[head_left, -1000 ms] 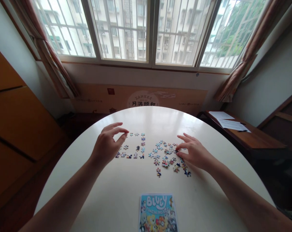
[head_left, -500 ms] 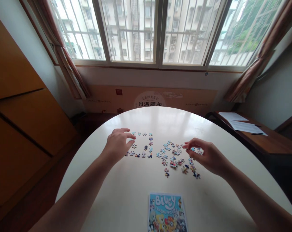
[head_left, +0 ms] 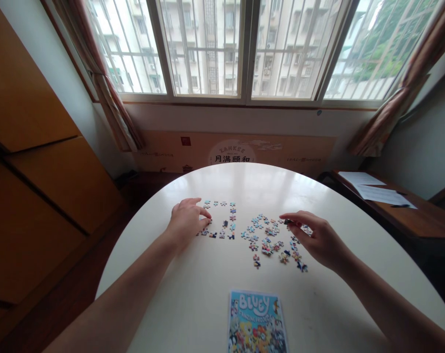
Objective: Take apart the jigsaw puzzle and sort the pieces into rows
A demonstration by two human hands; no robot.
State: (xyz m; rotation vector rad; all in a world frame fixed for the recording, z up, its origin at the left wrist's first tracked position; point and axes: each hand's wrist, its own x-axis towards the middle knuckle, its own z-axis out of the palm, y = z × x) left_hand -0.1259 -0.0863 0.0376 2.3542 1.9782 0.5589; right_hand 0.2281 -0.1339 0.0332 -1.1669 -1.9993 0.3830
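Note:
My left hand (head_left: 188, 220) is at the left of a partly laid-out frame of jigsaw pieces. Its thumb and index finger come together on a small puzzle piece at the inner left of that layout, partly covered by the fingertips. A column of puzzle pieces (head_left: 233, 217) forms the layout's right side, with a spaced row along the top. Over the right edge of a loose pile of puzzle pieces (head_left: 267, 248), my right hand (head_left: 310, 230) pinches a dark puzzle piece (head_left: 287, 222) between thumb and fingers. The hand hides some pieces beneath it.
A blue Bluey picture card (head_left: 258, 321) lies at the near side of the round white table (head_left: 193, 304). To the right, a wooden side table (head_left: 424, 220) bears paper sheets (head_left: 384, 195) and pens. Windows and a printed board (head_left: 266, 147) stand beyond.
My left hand has lowered, and its fingertips have closed onto a piece in the layout. My right hand stays by the pile, its index finger straighter. The view has shifted slightly.

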